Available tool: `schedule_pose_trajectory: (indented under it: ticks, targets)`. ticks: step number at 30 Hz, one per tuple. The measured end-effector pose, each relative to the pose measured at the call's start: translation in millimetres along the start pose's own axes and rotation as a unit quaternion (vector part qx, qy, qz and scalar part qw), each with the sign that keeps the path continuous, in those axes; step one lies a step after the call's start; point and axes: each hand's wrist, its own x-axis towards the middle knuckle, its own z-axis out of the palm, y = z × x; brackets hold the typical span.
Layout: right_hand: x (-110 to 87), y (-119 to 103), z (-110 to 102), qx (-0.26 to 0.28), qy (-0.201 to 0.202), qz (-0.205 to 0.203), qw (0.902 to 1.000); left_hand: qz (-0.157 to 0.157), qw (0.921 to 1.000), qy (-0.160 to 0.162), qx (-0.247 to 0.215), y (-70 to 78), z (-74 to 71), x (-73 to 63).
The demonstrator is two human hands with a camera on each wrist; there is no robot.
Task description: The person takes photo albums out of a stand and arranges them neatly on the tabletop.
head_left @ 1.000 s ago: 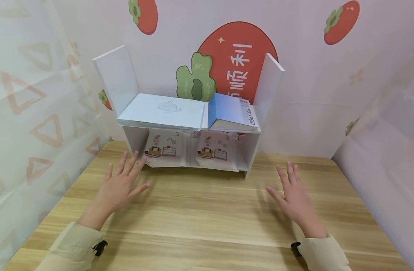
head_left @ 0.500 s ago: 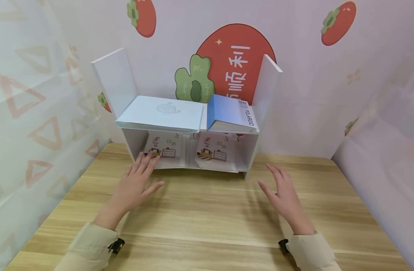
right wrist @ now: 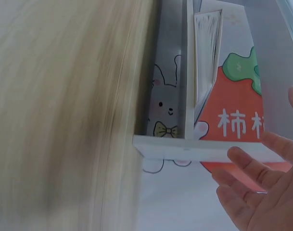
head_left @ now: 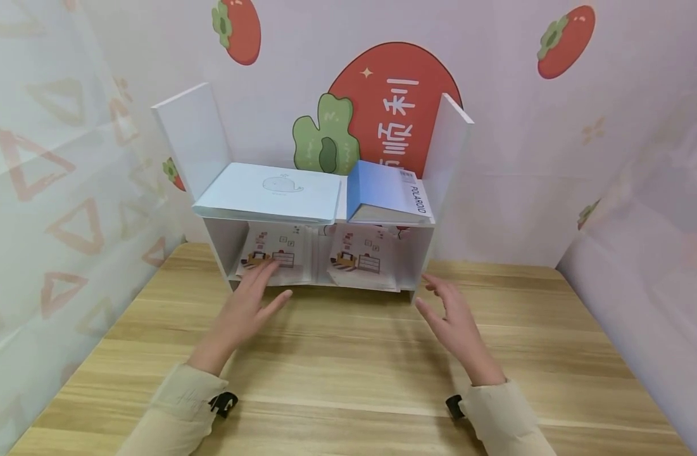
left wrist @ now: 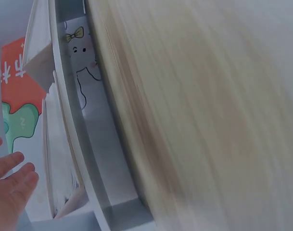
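Observation:
A white desktop shelf (head_left: 191, 136) stands on the wooden table. My left hand (head_left: 242, 316) reaches toward its lower compartment, fingers extended, fingertips overlapping the left book with a room drawing (head_left: 285, 240) in the head view. My right hand (head_left: 453, 326) is at the shelf's lower right front corner, fingers slightly bent, holding nothing. In the left wrist view my left fingers (left wrist: 23, 180) are beside the shelf's front; the right wrist view shows my right fingers (right wrist: 252, 168) near the shelf's side panel. A similar book (head_left: 362, 253) lies in the lower compartment on the right.
On the shelf's upper board lie a pale blue book with a whale (head_left: 302, 199) and a blue POLAROID book (head_left: 382, 190). A curtain with persimmon prints (head_left: 508, 145) hangs right behind the shelf. Pale sheets enclose both sides of the wooden table (head_left: 348, 392).
Both hands have moved inward: the left one to the right and forward to the lower compartment, the right one leftward to the shelf's corner. Shelf and books stay put as the view shifts slightly.

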Motion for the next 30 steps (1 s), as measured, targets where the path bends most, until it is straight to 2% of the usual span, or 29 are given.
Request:
schedule_pose_trajectory:
  ticks: [5, 15, 21, 25, 30]
  targets:
    - [6.8, -3.5, 10.6, 0.019, -0.018, 0.023, 0.9994, -0.023, 0.9991, 0.005, -0.036, 4.1, 8.9, 7.2]
    - [20.2, -3.1, 26.6, 0.03, -0.053, 0.076, 0.9952, -0.071, 0.9915, -0.018, -0.107, 9.0, 22.7, 20.7]
    - [25.4, -6.1, 30.9, 0.038, -0.064, 0.09, 0.9931, -0.059, 0.9904, -0.031, -0.121, 9.6, 26.8, 30.8]
    - [29.3, -9.5, 33.9, 0.046, -0.061, 0.097, 0.9924, -0.054, 0.9903, -0.027, -0.126, 11.6, 28.3, 36.8]
    - [33.9, -15.9, 35.9, 0.035, -0.051, 0.126, 0.9901, -0.046, 0.991, -0.025, -0.123, 14.1, 31.5, 44.5]
